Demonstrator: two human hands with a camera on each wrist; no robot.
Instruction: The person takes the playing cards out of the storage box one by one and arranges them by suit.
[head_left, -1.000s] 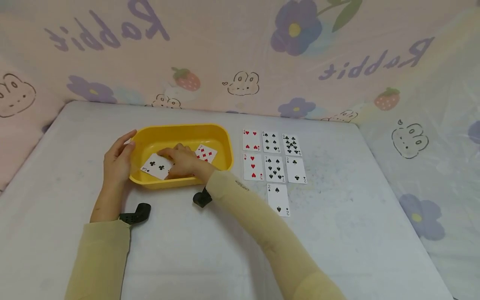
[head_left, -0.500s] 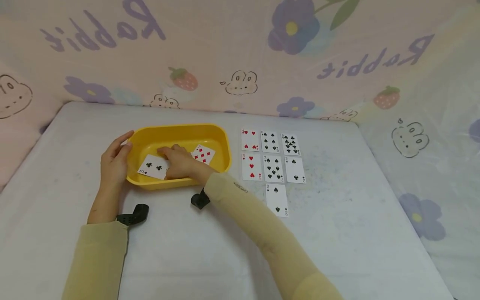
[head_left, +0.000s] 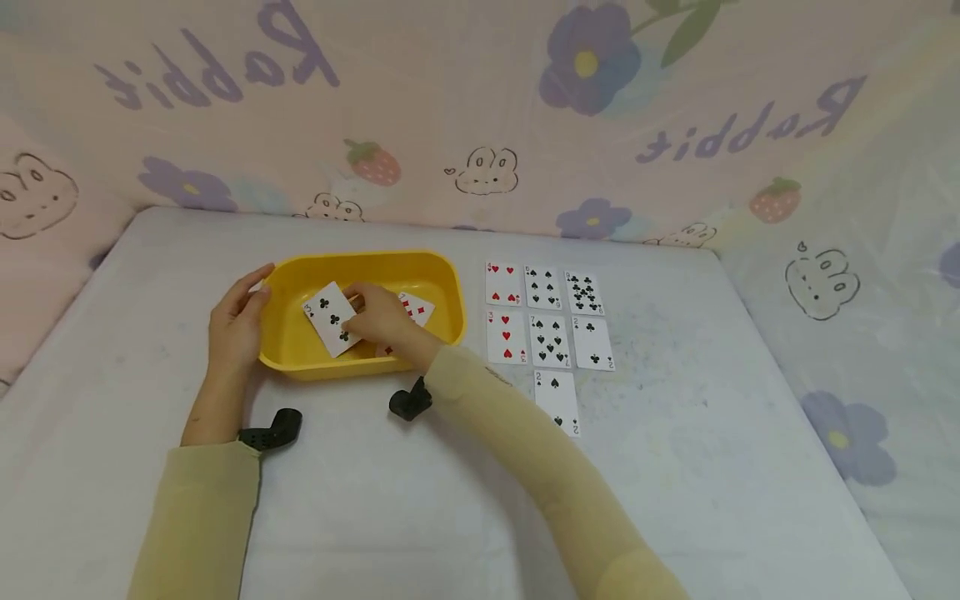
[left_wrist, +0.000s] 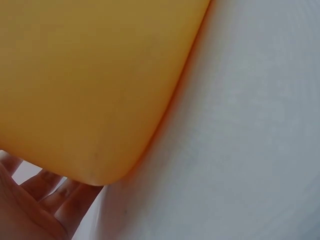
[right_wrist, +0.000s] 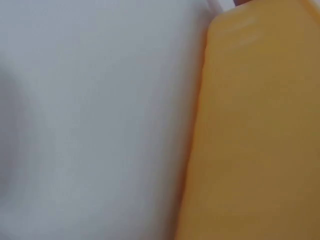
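Observation:
In the head view my right hand (head_left: 386,319) reaches into a yellow plastic tray (head_left: 442,271) and pinches a playing card, the three of clubs (head_left: 324,315), at its right edge. The card is tilted over the tray's floor. Beneath and beside that hand lie red diamond cards, among them a seven of diamonds (head_left: 420,310), partly hidden. My left hand (head_left: 234,329) rests against the tray's left end, its fingers along the outside. The left wrist view has the left fingers (left_wrist: 75,207) touching the tray's outer wall (left_wrist: 95,90). The right hand is out of the right wrist view.
Right of the tray, face-up cards lie in rows on the white table (head_left: 712,433), including the four of hearts (head_left: 502,283), seven of spades (head_left: 550,340) and two of spades (head_left: 557,400). A patterned curtain (head_left: 420,100) hangs behind the table.
The three of clubs was lying lower left in the tray; it has turned and been raised by my right hand, which shifted slightly right. The left hand stays at the tray.

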